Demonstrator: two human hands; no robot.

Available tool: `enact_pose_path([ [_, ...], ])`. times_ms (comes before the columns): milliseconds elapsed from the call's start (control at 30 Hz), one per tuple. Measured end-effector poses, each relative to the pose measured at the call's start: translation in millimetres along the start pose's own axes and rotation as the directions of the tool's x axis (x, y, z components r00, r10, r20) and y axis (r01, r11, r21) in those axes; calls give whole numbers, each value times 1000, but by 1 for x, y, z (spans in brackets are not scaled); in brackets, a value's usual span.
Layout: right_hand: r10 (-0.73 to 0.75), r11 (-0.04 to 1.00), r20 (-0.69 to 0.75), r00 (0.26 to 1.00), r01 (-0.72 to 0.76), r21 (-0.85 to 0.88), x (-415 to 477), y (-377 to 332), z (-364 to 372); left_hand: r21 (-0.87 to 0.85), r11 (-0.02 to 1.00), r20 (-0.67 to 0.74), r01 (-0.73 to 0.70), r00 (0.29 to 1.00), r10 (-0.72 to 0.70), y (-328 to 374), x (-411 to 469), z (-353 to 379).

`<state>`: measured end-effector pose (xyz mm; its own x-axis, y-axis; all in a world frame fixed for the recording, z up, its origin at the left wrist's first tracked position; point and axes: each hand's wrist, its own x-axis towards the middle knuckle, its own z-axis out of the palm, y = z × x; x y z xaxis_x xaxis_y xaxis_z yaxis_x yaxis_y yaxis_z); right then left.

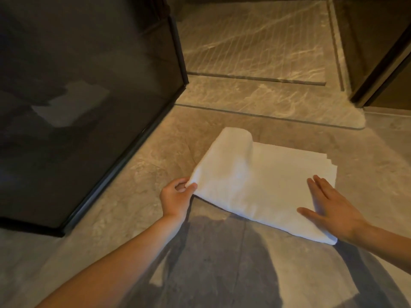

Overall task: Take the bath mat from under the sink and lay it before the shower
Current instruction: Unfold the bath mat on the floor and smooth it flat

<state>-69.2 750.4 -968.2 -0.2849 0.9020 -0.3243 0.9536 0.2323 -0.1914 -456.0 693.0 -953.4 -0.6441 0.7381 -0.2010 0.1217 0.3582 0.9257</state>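
- Unfolding is the step in hand: the white bath mat (255, 185) lies on the stone floor (138, 196) just short of the shower sill, folded, with one flap rolled over on its far left.
- Nearest, the right hand (331, 210) rests flat and wide open on the mat's near right corner; it should keep pressing there as an anchor, so the lower layers do not slide on the smooth floor.
- The left hand (178, 194) pinches the mat's near left corner between thumb and fingers; drawing that flap out to the left, low and steady, should open it without bunching.
- Beyond the mat, the sill (278, 103) gives a line to square the far edge against.
- The dark glass panel (89, 96) on the left shows only dim reflections, and the shower's far end is cut off.
- How many folds remain is probably two or more, judging by the stepped right edge; the underside is hidden.
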Motion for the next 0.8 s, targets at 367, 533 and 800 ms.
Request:
enact_pose_path([
  [367,-34,999,-53,998,31,-42,2,-9,-5,550,774,143,-314,948,284,-11,-5,-1],
  [533,-73,997,-170,983,72,-12,16,-51,-8,522,145,736,-840,530,420,21,-2,60],
  [800,-99,993,-139,985,90,-71,38,-71,15,438,28,867,-899,431,250,-1,21,109],
])
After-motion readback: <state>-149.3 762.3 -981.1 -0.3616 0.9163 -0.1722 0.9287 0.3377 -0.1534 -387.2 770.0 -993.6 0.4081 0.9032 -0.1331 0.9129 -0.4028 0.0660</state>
